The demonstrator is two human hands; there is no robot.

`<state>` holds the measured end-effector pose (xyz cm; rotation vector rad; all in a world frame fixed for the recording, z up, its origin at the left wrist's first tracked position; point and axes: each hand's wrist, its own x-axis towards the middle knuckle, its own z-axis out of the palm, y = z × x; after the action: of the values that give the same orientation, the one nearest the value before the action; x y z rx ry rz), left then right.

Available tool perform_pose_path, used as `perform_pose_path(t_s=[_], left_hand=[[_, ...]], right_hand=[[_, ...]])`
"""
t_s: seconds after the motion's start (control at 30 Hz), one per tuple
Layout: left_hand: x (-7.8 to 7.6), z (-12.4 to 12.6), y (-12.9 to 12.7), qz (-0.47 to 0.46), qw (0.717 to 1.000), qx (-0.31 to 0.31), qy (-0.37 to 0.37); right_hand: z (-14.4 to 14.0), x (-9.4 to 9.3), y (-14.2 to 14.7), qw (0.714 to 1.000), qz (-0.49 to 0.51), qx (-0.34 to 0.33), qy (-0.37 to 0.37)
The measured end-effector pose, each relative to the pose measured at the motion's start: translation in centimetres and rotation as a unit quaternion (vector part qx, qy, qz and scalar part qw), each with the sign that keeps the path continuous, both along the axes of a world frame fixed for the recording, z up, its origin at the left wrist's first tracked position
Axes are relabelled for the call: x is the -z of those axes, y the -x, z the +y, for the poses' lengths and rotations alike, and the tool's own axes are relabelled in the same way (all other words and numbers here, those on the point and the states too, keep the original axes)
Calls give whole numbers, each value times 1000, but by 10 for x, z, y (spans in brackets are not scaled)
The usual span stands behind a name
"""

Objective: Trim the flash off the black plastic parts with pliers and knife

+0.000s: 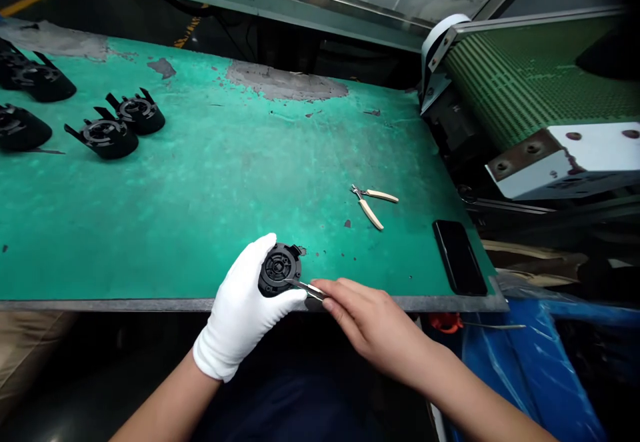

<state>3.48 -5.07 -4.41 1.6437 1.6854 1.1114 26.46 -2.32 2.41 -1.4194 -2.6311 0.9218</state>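
Note:
My left hand (pixel 241 305), in a white glove, grips a round black plastic part (pixel 280 267) at the front edge of the table. Its ringed inner face is turned up toward me, and the gloved fingers and thumb wrap around its side. Bare and pinched closed, my right hand (pixel 367 315) holds a slim knife-like metal tool (pixel 304 287). The tool's narrow tip lies over the lower right of the black part; I cannot tell whether it touches. Most of the handle is hidden in my fingers.
Cream-handled nippers (pixel 371 206) lie open on the green tabletop (pixel 225 182). A black phone (pixel 460 257) rests near the right edge. Several black pronged housings (pixel 107 137) stand at the left. Beyond the right side is a green conveyor belt (pixel 530 75), with blue plastic sheeting (pixel 525 369) below.

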Motion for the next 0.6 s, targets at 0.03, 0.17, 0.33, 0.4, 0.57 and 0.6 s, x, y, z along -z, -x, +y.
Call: perform_pose_path(t_s=[0.03, 0.17, 0.33, 0.4, 0.57, 0.6], left_hand=[[1, 0, -1, 2, 1000, 0, 2], [1, 2, 2, 11, 1000, 3, 3], [0, 2, 4, 18, 1000, 5, -17], [-1, 2, 3, 12, 1000, 4, -15], [-1, 3, 3, 4, 1000, 7, -5], [-1, 4, 4, 7, 1000, 9, -8]], right_hand=[[-2, 1, 2, 1000, -16, -6, -6], [-3, 4, 11, 999, -45, -15, 0], [2, -1, 15, 998, -40, -52, 9], [4, -2, 14, 998, -42, -50, 1], [6, 2, 13, 999, -44, -30, -9], [5, 3, 14, 999, -39, -36, -2]])
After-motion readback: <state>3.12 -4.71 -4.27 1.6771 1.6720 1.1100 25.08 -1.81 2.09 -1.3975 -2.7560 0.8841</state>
